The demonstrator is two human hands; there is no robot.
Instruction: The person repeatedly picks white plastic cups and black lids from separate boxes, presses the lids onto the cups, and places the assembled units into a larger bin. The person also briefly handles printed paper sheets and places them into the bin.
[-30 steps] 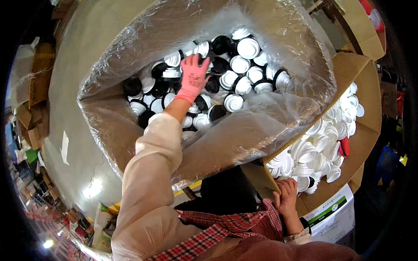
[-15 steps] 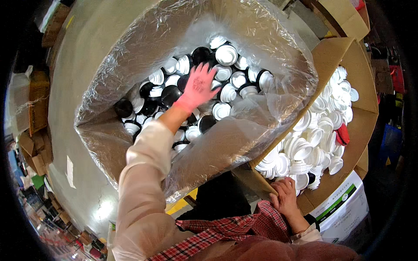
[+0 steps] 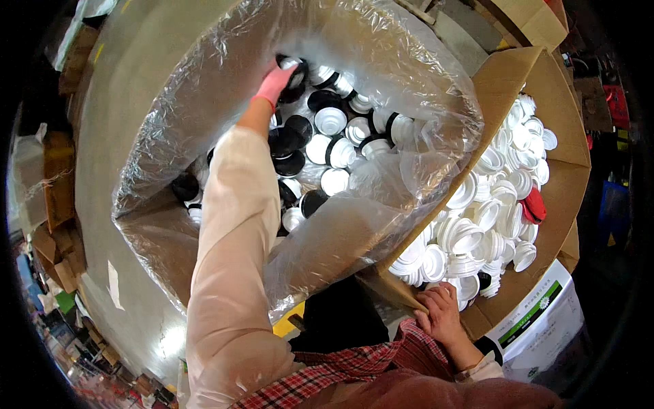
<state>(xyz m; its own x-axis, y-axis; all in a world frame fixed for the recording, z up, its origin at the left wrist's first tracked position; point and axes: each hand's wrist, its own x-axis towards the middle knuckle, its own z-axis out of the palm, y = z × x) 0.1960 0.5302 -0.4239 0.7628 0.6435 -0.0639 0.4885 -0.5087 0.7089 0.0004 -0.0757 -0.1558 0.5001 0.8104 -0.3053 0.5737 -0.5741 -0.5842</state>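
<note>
In a pink glove, my left hand point(image 3: 274, 82) reaches to the far side of a box lined with clear plastic film point(image 3: 174, 112). Its fingers are closed on the rim of a round black-and-white plastic piece point(image 3: 298, 76). More such pieces, white stepped discs with black rounds, lie loosely heaped below it; my forearm hides part of the heap. Bare, my right hand point(image 3: 444, 315) grips the near edge of a second cardboard box point(image 3: 567, 146), fingers bent over the board. White ribbed plastic caps point(image 3: 504, 194) fill that box, just beyond those fingers.
A red cloth-like item point(image 3: 533, 206) rests on the white caps. A printed white sheet point(image 3: 548, 327) is at the right box's near side. Cardboard pieces point(image 3: 58, 245) stand on the far left, across the grey floor point(image 3: 112, 204).
My left hand has moved farther and leftward from the middle of the heap; its spread fingers have closed on a black-and-white piece. The right hand stays on the box edge.
</note>
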